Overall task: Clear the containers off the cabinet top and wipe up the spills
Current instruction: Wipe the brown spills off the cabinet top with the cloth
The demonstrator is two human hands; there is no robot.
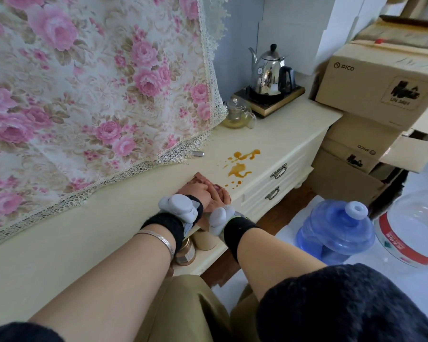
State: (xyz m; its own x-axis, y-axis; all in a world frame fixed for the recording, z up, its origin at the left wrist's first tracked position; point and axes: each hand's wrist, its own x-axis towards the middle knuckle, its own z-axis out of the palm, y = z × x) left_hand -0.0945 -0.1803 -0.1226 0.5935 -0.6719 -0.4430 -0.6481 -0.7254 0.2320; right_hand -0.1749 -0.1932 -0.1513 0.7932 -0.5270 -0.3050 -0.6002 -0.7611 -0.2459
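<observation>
My left hand and my right hand are pressed close together on the cream cabinet top, fingers closed over a small pinkish-brown cloth. Just beyond the cloth lies an amber spill in splashes and drops near the front edge. Under my wrists, by the cabinet's edge, stand a gold-lidded jar and a beige cup, both partly hidden. A glass teapot with yellowish liquid sits further along the top.
A steel kettle on its tray base stands at the far end. A floral lace cloth hangs over the back, a small metal object at its hem. Cardboard boxes are stacked right; a blue water jug stands on the floor.
</observation>
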